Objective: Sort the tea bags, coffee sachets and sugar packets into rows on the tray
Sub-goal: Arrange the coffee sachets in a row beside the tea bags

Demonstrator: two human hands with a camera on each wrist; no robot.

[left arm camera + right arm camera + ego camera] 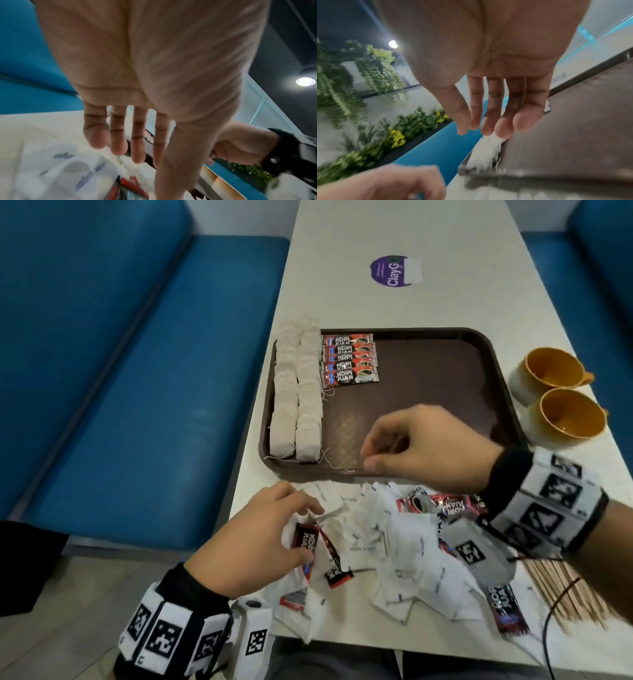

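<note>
Reaching into a loose heap at the near edge of a white table [428, 241], the left hand [263, 539] hovers over a red and black coffee sachet [306, 542] with its fingers spread and nearly straight; the wrist view shows nothing clasped in it, though whether a fingertip already touches the sachet cannot be told. The right hand [424, 443] hangs over the near part of a brown tray [445, 364], fingers loosely curled and empty. On the tray's left side, tea bags [296, 392] lie in two columns, and beside them a short row of coffee sachets [349, 359] overlaps like shingles. No sugar is on the tray yet: the white sugar packets [363, 549] are still jumbled on the table with more sachets. Two orange-lined cups [561, 392] stand to the tray's right, and wooden stirrers [568, 594] lie near the right wrist. The sachets look light, thin and glossy, so likely slippery; pinching one by a sealed end or short edge seems best. Sugar packets appear papery, soft and crumpled, easily dragged along with neighbours, so each probably needs lifting clear by a corner.
</note>
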